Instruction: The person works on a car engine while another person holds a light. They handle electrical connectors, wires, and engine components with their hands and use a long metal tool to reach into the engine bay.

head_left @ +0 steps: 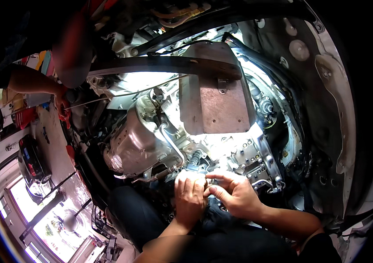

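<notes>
My left hand [189, 197] is over the near side of a brightly lit engine, its fingers curled together. Close on its right, my right hand [238, 195] has thumb and forefinger drawn together beside the left fingertips. Both hands meet at one small spot; whatever they hold there is too small and glare-washed to name. Just beyond them are a connector-like fitting [194, 158] and a bent metal pipe [172, 142]. To the left of the pipe lies a dented metal heat shield [136, 138]. Metal engine casing [245, 153] with several bolt holes lies beyond my right hand.
A brown rectangular cover [217, 107] tops the engine, with a dark crossbar [164, 65] over it. At left, another person's arm [35, 83] reaches in near a thin rod or cable [125, 94]. A dark car [34, 164] stands on the workshop floor. Body panelling [300, 87] borders the right.
</notes>
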A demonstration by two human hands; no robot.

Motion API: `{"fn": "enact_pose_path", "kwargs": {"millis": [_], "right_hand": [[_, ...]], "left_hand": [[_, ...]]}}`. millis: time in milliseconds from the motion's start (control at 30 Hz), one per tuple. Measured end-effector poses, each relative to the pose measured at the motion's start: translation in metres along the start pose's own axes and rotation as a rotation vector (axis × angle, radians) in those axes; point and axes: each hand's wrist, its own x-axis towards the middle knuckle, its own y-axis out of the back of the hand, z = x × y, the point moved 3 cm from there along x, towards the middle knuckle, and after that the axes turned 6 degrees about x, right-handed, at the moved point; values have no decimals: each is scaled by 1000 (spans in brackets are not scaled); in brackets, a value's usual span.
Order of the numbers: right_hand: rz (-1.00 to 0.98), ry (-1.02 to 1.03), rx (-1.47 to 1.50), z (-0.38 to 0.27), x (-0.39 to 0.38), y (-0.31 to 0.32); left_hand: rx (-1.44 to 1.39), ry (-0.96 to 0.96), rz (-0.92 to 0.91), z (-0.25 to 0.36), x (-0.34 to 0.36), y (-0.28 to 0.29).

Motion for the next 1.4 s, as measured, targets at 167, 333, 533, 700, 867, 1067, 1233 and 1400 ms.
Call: {"fn": "enact_pose_path", "kwargs": {"millis": [167,333,533,700,867,1067,1233,1400], "right_hand": [[-148,354,-670,-11,-1,0],[-238,486,-966,-25,16,5],[-240,539,-866,-5,33,2],[-254,605,-903,-4,33,3],[-141,591,-807,-6,33,-5],[26,520,-836,-4,30,-20],[126,449,-813,2,30,-12],[-113,565,-735,-13,36,-8]], "left_hand": [[-56,-32,75,-2,-2,-5],[-110,-54,115,-8,-10,-12],[-167,9,144,-6,-5,-6],[-148,20,52,-8,2,2],[-104,31,39,-14,7,8],[-10,73,143,-15,0,8],[-13,54,134,-13,-2,9],[156,92,61,-10,2,8]]}}
